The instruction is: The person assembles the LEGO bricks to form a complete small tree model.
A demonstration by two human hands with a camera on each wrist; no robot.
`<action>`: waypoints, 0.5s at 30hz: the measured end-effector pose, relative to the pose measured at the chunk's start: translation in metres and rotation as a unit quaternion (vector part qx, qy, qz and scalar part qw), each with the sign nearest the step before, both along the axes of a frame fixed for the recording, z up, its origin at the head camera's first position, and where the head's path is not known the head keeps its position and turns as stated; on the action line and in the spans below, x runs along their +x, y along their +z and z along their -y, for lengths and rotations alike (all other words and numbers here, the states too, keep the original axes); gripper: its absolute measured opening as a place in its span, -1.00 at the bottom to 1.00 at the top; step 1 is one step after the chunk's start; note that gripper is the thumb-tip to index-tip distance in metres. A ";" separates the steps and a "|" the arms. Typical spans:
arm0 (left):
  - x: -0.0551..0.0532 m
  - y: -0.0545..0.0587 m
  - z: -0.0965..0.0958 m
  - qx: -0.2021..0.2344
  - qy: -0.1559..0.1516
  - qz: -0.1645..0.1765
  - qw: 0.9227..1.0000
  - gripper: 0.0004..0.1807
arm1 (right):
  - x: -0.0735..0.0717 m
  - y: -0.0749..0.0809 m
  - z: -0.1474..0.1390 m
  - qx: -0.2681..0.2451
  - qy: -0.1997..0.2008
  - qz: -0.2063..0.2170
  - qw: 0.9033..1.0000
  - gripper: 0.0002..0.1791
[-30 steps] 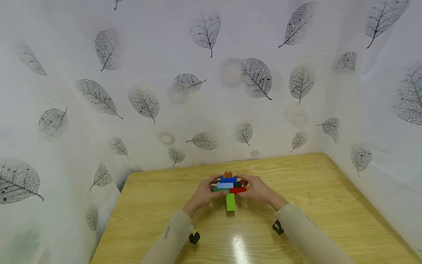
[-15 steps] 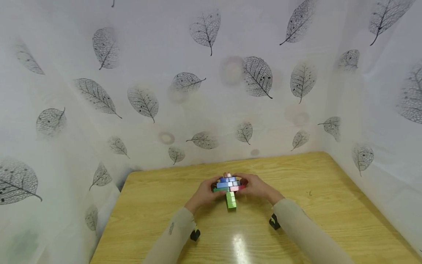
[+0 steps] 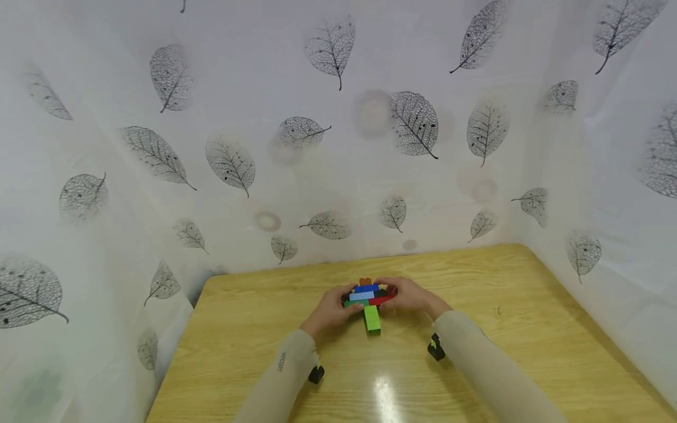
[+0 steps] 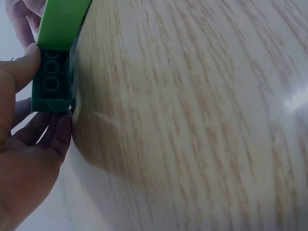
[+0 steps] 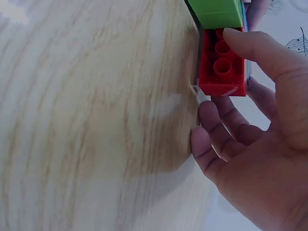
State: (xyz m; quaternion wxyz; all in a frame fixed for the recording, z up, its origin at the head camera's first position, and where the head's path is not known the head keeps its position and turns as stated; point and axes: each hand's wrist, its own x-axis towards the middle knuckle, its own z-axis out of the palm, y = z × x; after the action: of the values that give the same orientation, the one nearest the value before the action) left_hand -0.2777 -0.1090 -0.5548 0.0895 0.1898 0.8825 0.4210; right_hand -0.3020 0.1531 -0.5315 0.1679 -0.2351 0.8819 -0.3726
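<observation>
A flat tree shape built of toy building bricks lies between my hands at the middle of the table in the head view. Its trunk is a column of light green bricks (image 3: 372,320). Above it widen a dark green brick (image 4: 51,82) and a red brick (image 5: 223,62), both showing hollow undersides in the wrist views. Then come a light blue brick (image 3: 362,296), a black one beside it, a blue brick (image 3: 367,288) and an orange brick (image 3: 365,281) at the tip. My left hand (image 3: 333,308) grips the dark green end, thumb on its underside. My right hand (image 3: 410,295) grips the red end likewise.
The wood-grain table (image 3: 238,352) is walled by a pale curtain (image 3: 338,176) printed with dark leaves at the back and sides. Small black devices (image 3: 316,374) sit at both wrists. A bright light reflection shows near the table's front.
The brick tree has turned slightly, its trunk end swinging a little to the right, after tipping so its faces caught the light. Both wrists have drawn slightly closer together; the grips stay.
</observation>
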 end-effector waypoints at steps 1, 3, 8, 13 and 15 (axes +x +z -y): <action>0.000 -0.001 0.000 0.000 -0.001 0.001 1.000 -0.27 | -0.001 -0.001 0.000 0.000 0.002 0.003 1.000 -0.21; -0.001 -0.002 0.000 -0.002 -0.003 0.002 1.000 -0.28 | -0.001 -0.003 0.000 0.000 0.007 0.006 1.000 -0.20; 0.000 -0.001 0.000 -0.004 0.002 0.008 1.000 -0.30 | -0.002 -0.006 0.000 0.006 0.006 0.004 1.000 -0.19; 0.001 0.000 0.001 -0.001 0.011 0.010 1.000 -0.25 | 0.001 -0.005 -0.001 -0.002 -0.003 0.006 1.000 -0.20; 0.002 0.000 0.004 -0.002 0.018 0.004 1.000 -0.22 | 0.003 -0.004 -0.004 -0.006 -0.015 0.004 1.000 -0.20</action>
State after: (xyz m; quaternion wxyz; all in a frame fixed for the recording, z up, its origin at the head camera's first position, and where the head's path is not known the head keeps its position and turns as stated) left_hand -0.2760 -0.1127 -0.5550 0.0857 0.1722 0.8861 0.4217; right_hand -0.2988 0.1573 -0.5354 0.1648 -0.2215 0.8822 -0.3814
